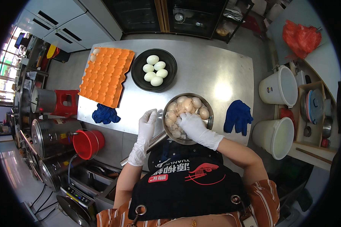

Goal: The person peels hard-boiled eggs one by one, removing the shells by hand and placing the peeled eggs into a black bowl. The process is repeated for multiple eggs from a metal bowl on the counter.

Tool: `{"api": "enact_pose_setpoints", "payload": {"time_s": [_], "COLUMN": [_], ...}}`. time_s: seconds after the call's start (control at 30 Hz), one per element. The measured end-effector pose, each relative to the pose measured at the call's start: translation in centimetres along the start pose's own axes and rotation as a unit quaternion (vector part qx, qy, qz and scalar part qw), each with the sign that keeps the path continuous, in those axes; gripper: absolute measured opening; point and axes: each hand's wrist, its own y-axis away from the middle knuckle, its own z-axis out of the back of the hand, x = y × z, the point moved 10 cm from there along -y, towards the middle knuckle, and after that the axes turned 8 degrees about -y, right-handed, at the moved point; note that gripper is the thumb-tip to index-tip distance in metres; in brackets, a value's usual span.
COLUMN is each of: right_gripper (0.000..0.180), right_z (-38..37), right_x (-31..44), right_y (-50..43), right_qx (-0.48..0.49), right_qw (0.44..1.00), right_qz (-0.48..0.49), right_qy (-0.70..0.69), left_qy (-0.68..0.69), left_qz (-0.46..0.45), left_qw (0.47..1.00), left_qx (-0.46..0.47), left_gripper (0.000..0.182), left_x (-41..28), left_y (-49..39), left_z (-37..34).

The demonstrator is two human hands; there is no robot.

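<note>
A steel saucepan (211,124) stands at the table's near edge, its handle (156,142) pointing down and left. Inside it are several brown-shelled eggs (204,113) and broken shell pieces (176,133). My right hand (193,126), in a white disposable glove, reaches into the pan with its fingertips against the contents; whether they grip anything is hidden. Left of the pan, my gloved left hand (147,123) is above the table edge with fingers close together, and I cannot see if something is between them. Several peeled white eggs (156,81) lie in a black round dish (139,79) beyond.
An orange egg tray (105,75) with two eggs (93,58) at its corner lies on the steel table (210,62). A crumpled blue cloth item (105,114) and a blue glove (237,117) flank me. White buckets (272,139) stand right; a red bucket (86,144) stands left.
</note>
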Motion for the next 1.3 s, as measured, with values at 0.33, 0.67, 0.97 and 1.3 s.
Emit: {"api": "enact_pose_setpoints", "payload": {"time_s": [0.33,0.67,0.97,1.3], "right_gripper": [0.038,0.038,0.037,0.031], "right_z": [-1.0,-2.4,-2.8,-5.4], "right_x": [-0.8,-2.7,-2.5,-1.6], "right_y": [0.0,2.4,2.2,3.0], "right_qx": [-0.016,-0.002,-0.072,-0.045], "right_qw": [0.996,0.717,0.729,0.704], "right_qz": [-0.025,-0.137,-0.164,-0.241], "right_qy": [-0.088,-0.684,-0.661,-0.666], "left_qy": [-0.069,-0.132,-0.129,-0.162], "left_qz": [0.036,0.015,0.004,-0.028], "left_qw": [0.996,0.989,0.99,0.986], "left_qx": [0.041,0.064,0.049,0.016], "left_gripper": [0.035,0.028,0.028,0.028], "left_x": [1.3,2.0,3.5,3.6], "left_y": [-0.4,-0.1,-0.6,-0.5], "left_z": [-0.8,-2.2,-2.4,-2.1]}}
